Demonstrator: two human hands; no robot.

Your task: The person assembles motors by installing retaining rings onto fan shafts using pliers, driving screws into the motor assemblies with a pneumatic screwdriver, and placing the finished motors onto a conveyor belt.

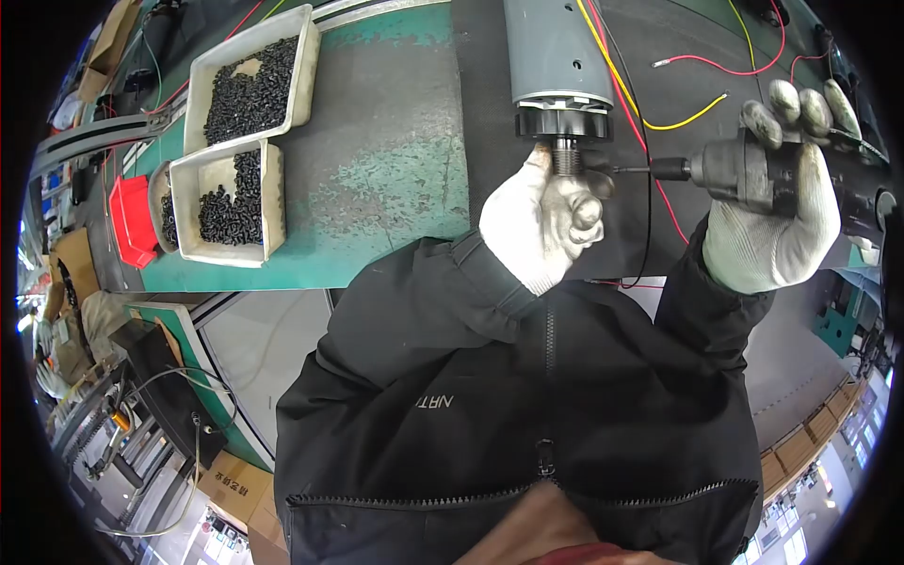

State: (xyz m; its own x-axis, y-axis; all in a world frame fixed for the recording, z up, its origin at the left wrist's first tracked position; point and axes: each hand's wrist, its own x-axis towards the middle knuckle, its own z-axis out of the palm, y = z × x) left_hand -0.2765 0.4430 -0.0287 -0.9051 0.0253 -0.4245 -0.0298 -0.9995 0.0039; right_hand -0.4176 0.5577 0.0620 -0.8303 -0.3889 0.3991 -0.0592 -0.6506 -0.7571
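Note:
A grey cylindrical motor housing lies on the bench with a black collar and a threaded shaft at its near end. My left hand, in a white glove, is closed around that shaft, thumb on its left side, fingers curled on its right. In my gloved right hand is a dark power screwdriver, held sideways. Its thin bit points left toward the shaft, close to my left fingertips. Whether the bit touches a screw there cannot be made out.
Two white bins of small black parts stand at the left, beside a red tray. A yellow wire and red wires lie across the bench. A black cable hangs past the bench's front edge.

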